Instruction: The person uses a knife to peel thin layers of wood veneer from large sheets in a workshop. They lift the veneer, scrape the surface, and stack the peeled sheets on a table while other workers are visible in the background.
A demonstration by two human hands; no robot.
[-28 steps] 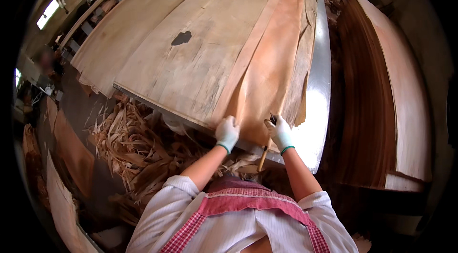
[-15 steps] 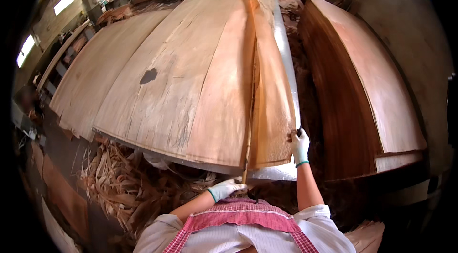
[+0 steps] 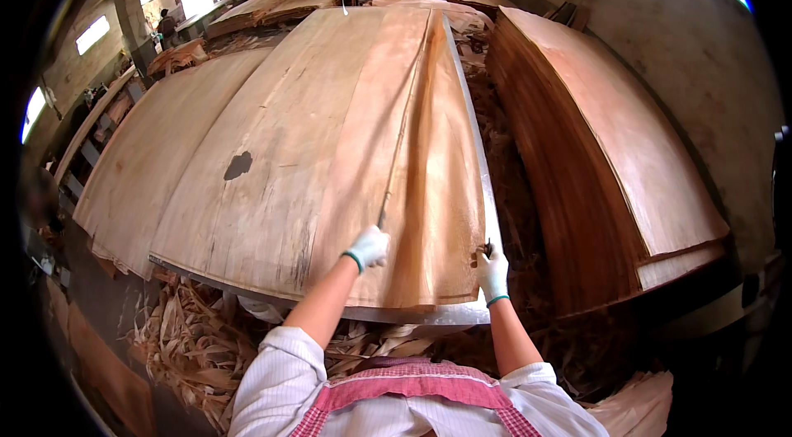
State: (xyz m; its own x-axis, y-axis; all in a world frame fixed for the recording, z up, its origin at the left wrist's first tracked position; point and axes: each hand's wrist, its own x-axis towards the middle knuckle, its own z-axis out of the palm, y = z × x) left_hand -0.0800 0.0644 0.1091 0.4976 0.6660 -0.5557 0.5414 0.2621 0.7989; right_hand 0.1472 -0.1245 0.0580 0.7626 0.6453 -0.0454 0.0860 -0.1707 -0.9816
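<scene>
My left hand (image 3: 369, 247), in a white glove with a green cuff, is closed round the near end of a long thin stick (image 3: 397, 155). The stick slants away over wide, pale wood veneer sheets (image 3: 272, 148). To its right, a pinkish-brown veneer sheet (image 3: 445, 190) bulges in a long ridge. At that sheet's near right edge is my right hand (image 3: 493, 274), gloved likewise, its fingers closed on a small dark tool (image 3: 487, 248) whose kind I cannot make out. A dark, ragged patch (image 3: 238, 166) shows in the veneer left of the stick.
A shiny metal edge (image 3: 469, 107) runs along the right of the veneer. Beyond a gap stands a tall veneer stack (image 3: 569, 157). Veneer scraps (image 3: 186, 338) are heaped below the near edge. More stacks (image 3: 280, 4) and a distant person (image 3: 167, 26) are farther back.
My left hand has moved forward with the stick, from below the near edge to over the veneer. The stick now leans more; the right sheet's ridge has changed shape. My right hand stays at the edge.
</scene>
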